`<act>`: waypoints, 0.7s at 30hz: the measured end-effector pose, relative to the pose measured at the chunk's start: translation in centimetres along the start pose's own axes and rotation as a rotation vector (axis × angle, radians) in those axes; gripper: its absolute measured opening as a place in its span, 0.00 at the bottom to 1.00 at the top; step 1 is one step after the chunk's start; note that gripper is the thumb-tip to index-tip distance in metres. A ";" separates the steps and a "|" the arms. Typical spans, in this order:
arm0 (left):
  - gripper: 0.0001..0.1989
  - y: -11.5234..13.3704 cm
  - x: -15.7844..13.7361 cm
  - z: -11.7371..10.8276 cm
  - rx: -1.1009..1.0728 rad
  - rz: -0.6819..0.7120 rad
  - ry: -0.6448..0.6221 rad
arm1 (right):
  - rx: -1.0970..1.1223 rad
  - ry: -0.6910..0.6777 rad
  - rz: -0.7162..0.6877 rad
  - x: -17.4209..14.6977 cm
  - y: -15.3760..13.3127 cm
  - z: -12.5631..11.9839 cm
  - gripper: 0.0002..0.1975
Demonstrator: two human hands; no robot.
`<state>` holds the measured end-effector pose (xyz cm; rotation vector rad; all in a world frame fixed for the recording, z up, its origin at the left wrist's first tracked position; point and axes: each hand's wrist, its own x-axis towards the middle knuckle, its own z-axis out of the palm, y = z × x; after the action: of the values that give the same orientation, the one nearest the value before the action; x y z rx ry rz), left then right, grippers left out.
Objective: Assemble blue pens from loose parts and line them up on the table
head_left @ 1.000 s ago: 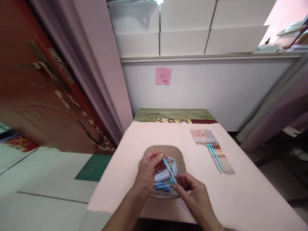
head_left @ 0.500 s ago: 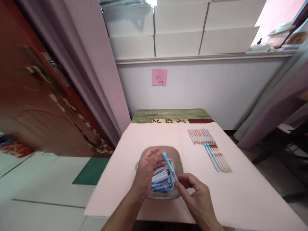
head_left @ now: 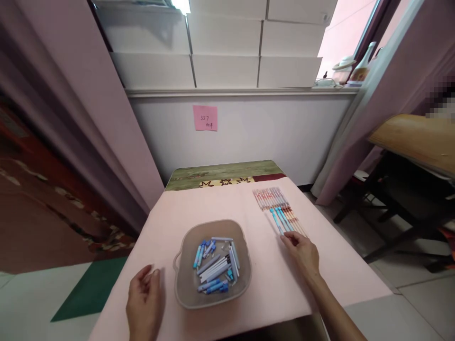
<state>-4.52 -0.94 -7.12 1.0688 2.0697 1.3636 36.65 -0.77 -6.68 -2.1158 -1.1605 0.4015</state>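
Observation:
My right hand (head_left: 302, 253) pinches the lower end of a light-blue pen (head_left: 276, 221), at the left of two similar blue pens (head_left: 283, 219) on the table. Beside them lie several beige and brown pens (head_left: 295, 221), with a row of red-and-white patterned pens (head_left: 270, 198) above. At the lower left, my left hand (head_left: 144, 300) is loosely curled, thumb and fingers apart, left of a beige plastic bin (head_left: 185, 293). Inside the bin are white and lilac pen barrels (head_left: 215, 269), blue pen parts (head_left: 213, 286) and small bits.
A pink cloth (head_left: 159, 227) covers most of the table, with its green patterned far end (head_left: 227, 171) against the wall. A pink note (head_left: 205, 118) is stuck on the wall. Curtains hang on both sides. A wooden desk (head_left: 419, 139) stands at the right.
My right hand has carried the blue pen from above the bin to the row on the right. My left hand has drawn back to the bin's left. The view has turned right.

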 end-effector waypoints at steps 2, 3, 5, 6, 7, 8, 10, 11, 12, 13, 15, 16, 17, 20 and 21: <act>0.31 0.1 -0.4 0.0 0.017 0.006 -0.017 | -0.146 -0.015 -0.009 0.4 -0.2 0.0 0.16; 0.31 0.2 -0.5 0.0 0.026 0.008 -0.026 | -0.212 -0.024 -0.013 0.5 -0.4 0.0 0.16; 0.31 0.5 -0.6 0.1 0.048 0.023 -0.042 | -0.305 -0.038 -0.009 0.9 -0.8 0.2 0.15; 0.30 0.5 -0.5 0.2 0.057 0.036 -0.047 | -0.333 -0.043 -0.004 1.2 -1.0 0.3 0.15; 0.30 0.4 -0.4 0.2 0.063 0.053 -0.051 | -0.353 -0.044 0.004 1.4 -1.1 0.4 0.14; 0.29 0.2 -0.3 0.3 0.065 0.072 -0.053 | -0.370 -0.045 0.011 1.8 -1.2 0.6 0.14; 0.29 -0.3 -0.2 0.3 0.068 0.108 -0.053 | -0.409 -0.041 0.023 2.4 -1.5 0.9 0.14; 0.29 -0.5 -0.2 0.3 0.071 0.121 -0.055 | -0.426 -0.037 0.028 2.7 -1.6 1.0 0.14; 0.28 -0.7 -0.1 0.3 0.074 0.131 -0.054 | -0.441 -0.034 0.031 2.9 -1.6 1.1 0.13; 0.28 -0.9 -0.1 0.3 0.078 0.138 -0.054 | -0.454 -0.031 0.033 3.1 -1.7 1.2 0.13; 0.27 -1.1 -0.1 0.4 0.089 0.152 -0.052 | -0.474 -0.027 0.033 3.4 -1.8 1.4 0.13; 0.27 -1.2 -0.1 0.4 0.099 0.162 -0.049 | -0.483 -0.027 0.032 3.4 -1.7 1.4 0.13; 0.26 -1.3 -0.1 0.4 0.110 0.175 -0.045 | -0.493 -0.026 0.031 3.5 -1.7 1.4 0.13; 0.24 -1.6 -0.1 0.6 0.134 0.223 -0.033 | -0.514 -0.025 0.027 3.5 -1.6 1.3 0.14; 0.23 -1.7 -0.2 0.6 0.130 0.236 -0.031 | -0.517 -0.025 0.023 3.4 -1.7 1.2 0.14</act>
<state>-4.59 -1.10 -8.93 1.4188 2.0858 1.3243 36.83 3.14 -6.19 -2.5694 -1.3653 0.1442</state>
